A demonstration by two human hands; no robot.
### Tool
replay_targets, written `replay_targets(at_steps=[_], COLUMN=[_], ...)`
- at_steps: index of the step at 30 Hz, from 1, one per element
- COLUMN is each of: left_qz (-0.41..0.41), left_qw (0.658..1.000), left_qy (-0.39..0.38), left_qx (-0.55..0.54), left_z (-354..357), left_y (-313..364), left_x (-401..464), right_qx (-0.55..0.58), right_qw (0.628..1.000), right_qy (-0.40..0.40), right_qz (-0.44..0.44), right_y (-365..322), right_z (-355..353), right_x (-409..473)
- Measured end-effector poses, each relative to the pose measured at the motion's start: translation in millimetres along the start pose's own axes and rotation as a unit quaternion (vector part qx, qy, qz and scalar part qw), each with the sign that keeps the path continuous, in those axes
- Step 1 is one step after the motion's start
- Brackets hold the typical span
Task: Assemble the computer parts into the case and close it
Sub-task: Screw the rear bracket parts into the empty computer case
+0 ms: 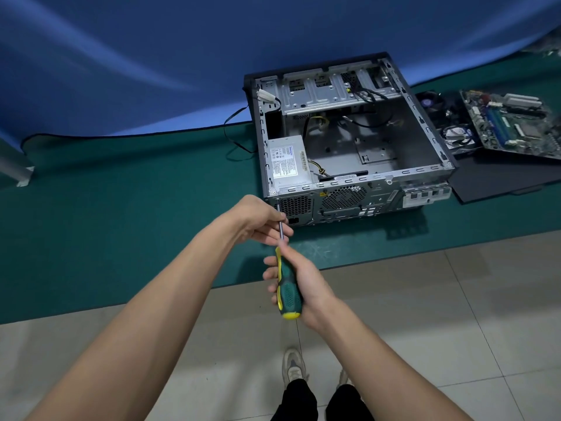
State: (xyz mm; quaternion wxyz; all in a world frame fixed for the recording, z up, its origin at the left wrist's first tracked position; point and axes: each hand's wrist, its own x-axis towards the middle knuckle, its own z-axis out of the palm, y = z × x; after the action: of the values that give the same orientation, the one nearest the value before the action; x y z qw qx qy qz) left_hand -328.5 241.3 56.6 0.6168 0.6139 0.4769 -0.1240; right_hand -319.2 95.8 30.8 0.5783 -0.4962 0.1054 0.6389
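motherboard (516,123) cut by right edge, screwdriver (287,287) tip hidden

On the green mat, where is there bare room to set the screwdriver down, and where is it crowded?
Bare mat lies left of the case, between the blue backdrop and the tiled floor; a narrower strip runs before the case. Right of it is crowded: motherboard, fan, black side panel.

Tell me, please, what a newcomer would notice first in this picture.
First, the green and yellow screwdriver at the centre: the right hand grips its handle, the left hand pinches its shaft, and its tip meets the rear corner of the open computer case. Inside sits the power supply; a motherboard lies outside, to the right.
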Motion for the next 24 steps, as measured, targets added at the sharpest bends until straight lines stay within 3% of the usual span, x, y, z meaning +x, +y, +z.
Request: replay_targets(at_steps=[2, 4, 8, 10, 14, 16, 20, 22, 24], left_qz=[0.002, 0.004, 0.013, 0.015, 0.013, 0.012, -0.003, -0.006, -0.005], left_qw=[1.0, 0.999, 0.998, 0.998, 0.998, 0.998, 0.996, 0.995, 0.994], left_qy=[0.019, 0.036, 0.058, 0.051, 0.055, 0.057, 0.013, 0.015, 0.033], left_qx=[0.008, 0.003, -0.003, -0.015, -0.019, -0.027, -0.086, -0.1, -0.101], left_z=[3, 5, 3, 1, 4, 7, 12, 13, 15], left_y=[1, 0, 0, -1, -1, -1, -3, -4, -4], left_x=[0, 0, -1, -2, -1, 0, -1, -1, 0], right_qx=[-0.056, -0.037, 0.126, 0.111, -0.077, -0.089, 0.144, 0.112, -0.007], right_qw=[0.995, 0.994, 0.991, 0.993, 0.988, 0.978, 0.989, 0.991, 1.0], right_qy=[0.07, 0.095, -0.032, -0.049, 0.11, 0.144, -0.038, -0.07, -0.014], right_qz=[-0.035, -0.046, 0.005, 0.013, -0.082, -0.122, -0.006, 0.015, -0.009], right_y=[0, 1, 3, 2, 5, 9, 5, 2, 3], right_z=[1, 3, 7, 7, 6, 4, -1, -5, -5], right_x=[3, 4, 1, 1, 10, 13, 6, 3, 5])
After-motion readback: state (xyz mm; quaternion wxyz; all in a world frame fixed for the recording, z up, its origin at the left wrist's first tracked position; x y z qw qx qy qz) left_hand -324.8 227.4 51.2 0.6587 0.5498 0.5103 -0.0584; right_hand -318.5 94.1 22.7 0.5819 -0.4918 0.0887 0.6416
